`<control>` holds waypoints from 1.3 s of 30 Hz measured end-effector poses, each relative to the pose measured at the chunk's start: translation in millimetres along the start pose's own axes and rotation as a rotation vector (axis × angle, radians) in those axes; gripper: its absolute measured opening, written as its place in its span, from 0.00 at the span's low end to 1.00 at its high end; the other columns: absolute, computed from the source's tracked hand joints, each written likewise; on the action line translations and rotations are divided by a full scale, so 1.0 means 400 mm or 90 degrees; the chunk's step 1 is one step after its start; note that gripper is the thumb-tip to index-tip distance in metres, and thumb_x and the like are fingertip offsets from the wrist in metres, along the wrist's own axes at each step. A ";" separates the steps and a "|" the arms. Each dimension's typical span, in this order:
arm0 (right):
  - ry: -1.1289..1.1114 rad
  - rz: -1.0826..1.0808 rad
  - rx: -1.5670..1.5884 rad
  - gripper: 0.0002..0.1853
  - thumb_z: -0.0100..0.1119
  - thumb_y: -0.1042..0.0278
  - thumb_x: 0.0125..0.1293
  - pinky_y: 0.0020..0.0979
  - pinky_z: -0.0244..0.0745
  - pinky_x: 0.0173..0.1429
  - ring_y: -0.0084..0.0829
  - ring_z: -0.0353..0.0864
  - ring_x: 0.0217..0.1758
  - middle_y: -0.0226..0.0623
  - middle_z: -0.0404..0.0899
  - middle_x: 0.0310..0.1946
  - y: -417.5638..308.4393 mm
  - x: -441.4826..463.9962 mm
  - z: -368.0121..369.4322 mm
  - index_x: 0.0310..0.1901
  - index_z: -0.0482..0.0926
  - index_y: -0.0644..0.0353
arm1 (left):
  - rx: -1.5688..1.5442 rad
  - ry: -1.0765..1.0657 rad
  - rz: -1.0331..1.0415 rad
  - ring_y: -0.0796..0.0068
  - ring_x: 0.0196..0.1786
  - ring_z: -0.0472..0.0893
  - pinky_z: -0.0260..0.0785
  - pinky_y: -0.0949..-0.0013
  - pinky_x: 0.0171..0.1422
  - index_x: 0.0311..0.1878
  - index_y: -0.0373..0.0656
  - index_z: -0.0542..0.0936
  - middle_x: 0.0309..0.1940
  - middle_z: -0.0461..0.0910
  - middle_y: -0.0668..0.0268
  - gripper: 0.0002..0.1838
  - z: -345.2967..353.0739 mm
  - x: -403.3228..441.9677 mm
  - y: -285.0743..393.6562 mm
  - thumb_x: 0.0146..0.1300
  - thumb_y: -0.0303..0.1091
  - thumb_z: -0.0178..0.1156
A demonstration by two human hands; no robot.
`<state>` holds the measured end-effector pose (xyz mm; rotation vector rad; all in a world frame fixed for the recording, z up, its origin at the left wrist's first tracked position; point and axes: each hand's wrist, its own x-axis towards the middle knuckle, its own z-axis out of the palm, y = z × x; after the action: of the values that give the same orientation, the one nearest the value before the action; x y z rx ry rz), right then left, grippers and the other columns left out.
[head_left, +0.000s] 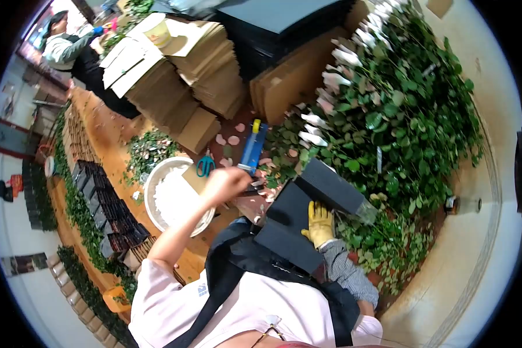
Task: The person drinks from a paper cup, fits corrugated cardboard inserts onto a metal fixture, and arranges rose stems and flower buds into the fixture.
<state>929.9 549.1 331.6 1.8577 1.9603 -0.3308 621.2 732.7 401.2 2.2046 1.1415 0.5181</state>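
My gloved right hand [319,226] lies flat on the folded black sheet [287,206], fingers stretched out, thumb off to the side, pinching nothing that I can see; my bare left hand [229,184] is a blur of curled fingers right by the near end of what looks like a blue tape dispenser [254,149], and whether they pinch anything I can't tell. So this, as I read it, is a steadying step: right side holding the sheet down, left side busy by the dispenser. What it calls for next, I'd judge, is even pressure under the right palm while the left works back toward the sheet. And there's the sheet, directly beneath my right fingers, apart from the left ones, one flap angled up past my right fingertips. Farther out, teal-handled scissors [205,168] sit beside my left hand, a white basin [147,196] left of those, leafy stems [400,124] crowding the right.
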 end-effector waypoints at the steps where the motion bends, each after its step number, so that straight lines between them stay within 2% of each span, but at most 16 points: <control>1: -0.015 0.008 0.005 0.61 0.72 0.39 0.50 0.51 0.50 0.77 0.47 0.58 0.75 0.52 0.58 0.73 -0.007 -0.001 -0.016 0.76 0.49 0.68 | -0.065 0.094 -0.097 0.53 0.40 0.84 0.76 0.57 0.43 0.35 0.43 0.83 0.34 0.83 0.57 0.06 -0.055 0.015 -0.042 0.60 0.35 0.64; 3: -0.026 0.004 0.019 0.60 0.72 0.40 0.50 0.50 0.49 0.77 0.48 0.56 0.76 0.53 0.56 0.74 -0.010 0.003 -0.009 0.76 0.50 0.67 | 0.071 0.322 -0.137 0.50 0.40 0.83 0.75 0.56 0.46 0.41 0.40 0.82 0.34 0.82 0.53 0.09 -0.114 0.064 -0.179 0.62 0.35 0.64; 7: -0.038 0.024 0.009 0.59 0.72 0.38 0.51 0.46 0.49 0.78 0.48 0.54 0.77 0.52 0.54 0.75 -0.013 0.000 -0.030 0.75 0.52 0.66 | 0.334 0.209 -0.330 0.40 0.54 0.76 0.73 0.52 0.59 0.51 0.38 0.77 0.49 0.76 0.45 0.26 -0.113 0.145 -0.384 0.52 0.41 0.72; 11: -0.037 0.031 0.011 0.60 0.73 0.37 0.50 0.44 0.49 0.78 0.47 0.53 0.78 0.51 0.54 0.76 -0.013 -0.005 -0.030 0.76 0.52 0.63 | 0.432 0.120 -0.359 0.42 0.54 0.77 0.74 0.51 0.58 0.53 0.38 0.75 0.50 0.76 0.46 0.30 -0.100 0.182 -0.375 0.49 0.42 0.74; 14: -0.032 0.022 0.022 0.59 0.72 0.38 0.51 0.44 0.48 0.78 0.46 0.53 0.78 0.51 0.54 0.75 -0.013 -0.004 -0.040 0.76 0.52 0.63 | 0.390 0.139 -0.358 0.42 0.53 0.77 0.74 0.50 0.59 0.59 0.39 0.72 0.55 0.72 0.45 0.36 -0.107 0.161 -0.385 0.47 0.41 0.75; 16: -0.043 0.031 0.030 0.58 0.72 0.39 0.52 0.44 0.48 0.79 0.46 0.54 0.78 0.49 0.54 0.76 -0.008 -0.005 -0.034 0.76 0.52 0.63 | 0.142 0.328 -0.301 0.42 0.54 0.77 0.73 0.49 0.62 0.69 0.40 0.63 0.56 0.69 0.45 0.46 -0.139 0.100 -0.287 0.47 0.40 0.75; 19: 0.001 0.014 0.073 0.59 0.75 0.43 0.49 0.50 0.52 0.77 0.48 0.58 0.75 0.48 0.60 0.73 -0.001 -0.010 -0.028 0.76 0.52 0.63 | -0.156 0.085 -0.233 0.53 0.68 0.70 0.66 0.58 0.70 0.80 0.45 0.41 0.71 0.60 0.44 0.65 -0.188 0.009 -0.186 0.47 0.37 0.78; 20: 0.028 0.019 0.087 0.59 0.76 0.44 0.47 0.49 0.55 0.75 0.47 0.60 0.73 0.47 0.61 0.72 0.004 -0.017 -0.018 0.76 0.53 0.62 | -0.320 -0.083 -0.277 0.63 0.68 0.70 0.66 0.60 0.70 0.80 0.41 0.40 0.67 0.68 0.50 0.62 -0.225 -0.002 -0.076 0.52 0.38 0.76; 23: 0.096 0.017 0.082 0.55 0.75 0.50 0.48 0.48 0.58 0.72 0.46 0.62 0.71 0.45 0.64 0.71 0.013 -0.008 0.044 0.75 0.56 0.61 | -0.642 -0.354 -0.239 0.78 0.54 0.78 0.70 0.71 0.60 0.70 0.34 0.67 0.49 0.82 0.65 0.39 -0.098 -0.036 -0.058 0.60 0.42 0.71; 27: 0.159 0.058 0.045 0.32 0.49 0.65 0.68 0.49 0.56 0.73 0.45 0.61 0.74 0.45 0.63 0.72 -0.003 0.016 0.116 0.74 0.59 0.58 | -0.511 -0.658 -0.311 0.83 0.42 0.81 0.73 0.77 0.49 0.47 0.36 0.84 0.41 0.84 0.69 0.15 0.148 0.049 -0.015 0.67 0.40 0.65; 29: 0.134 0.073 0.079 0.31 0.46 0.67 0.70 0.49 0.54 0.74 0.44 0.61 0.73 0.47 0.62 0.73 -0.007 0.032 0.180 0.74 0.59 0.59 | -0.667 -0.644 -0.469 0.81 0.37 0.82 0.74 0.75 0.40 0.45 0.35 0.82 0.35 0.84 0.66 0.17 0.278 0.090 0.042 0.70 0.42 0.63; 31: 0.113 0.064 0.023 0.35 0.52 0.62 0.68 0.49 0.50 0.76 0.44 0.61 0.73 0.47 0.62 0.72 -0.007 0.009 0.095 0.75 0.56 0.60 | -0.243 -0.556 -0.178 0.73 0.36 0.81 0.73 0.65 0.41 0.47 0.32 0.82 0.29 0.82 0.62 0.20 0.358 0.103 0.076 0.70 0.44 0.61; 33: 0.043 0.048 0.099 0.43 0.64 0.56 0.61 0.49 0.49 0.77 0.44 0.60 0.74 0.46 0.63 0.72 0.004 -0.012 0.013 0.74 0.57 0.61 | -0.167 -0.398 -0.094 0.72 0.34 0.79 0.72 0.63 0.41 0.44 0.33 0.82 0.27 0.81 0.61 0.21 0.512 0.065 -0.035 0.69 0.46 0.61; 35: 0.110 0.051 0.113 0.43 0.70 0.54 0.56 0.47 0.55 0.75 0.47 0.63 0.72 0.46 0.66 0.70 0.022 -0.007 0.037 0.71 0.63 0.61 | -0.193 -0.392 -0.119 0.73 0.35 0.79 0.72 0.64 0.42 0.45 0.33 0.82 0.28 0.81 0.61 0.20 0.512 0.055 -0.034 0.70 0.45 0.61; 37: 0.074 0.000 0.392 0.39 0.68 0.55 0.59 0.47 0.63 0.73 0.49 0.66 0.72 0.49 0.67 0.70 0.057 0.009 0.046 0.69 0.67 0.62 | -0.214 -0.396 -0.138 0.74 0.36 0.78 0.72 0.65 0.44 0.45 0.33 0.81 0.30 0.82 0.62 0.19 0.502 0.036 -0.034 0.70 0.44 0.60; 39: 0.196 -0.083 0.593 0.34 0.67 0.58 0.60 0.44 0.67 0.71 0.50 0.72 0.68 0.52 0.73 0.65 0.062 0.026 0.021 0.67 0.69 0.63 | -0.336 -0.330 -0.177 0.74 0.42 0.81 0.73 0.68 0.49 0.48 0.33 0.81 0.37 0.86 0.58 0.18 0.500 0.035 -0.022 0.70 0.42 0.60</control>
<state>955.3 556.7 322.2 2.4169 2.3622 -1.2346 739.9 682.9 247.1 1.5626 0.8804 0.0939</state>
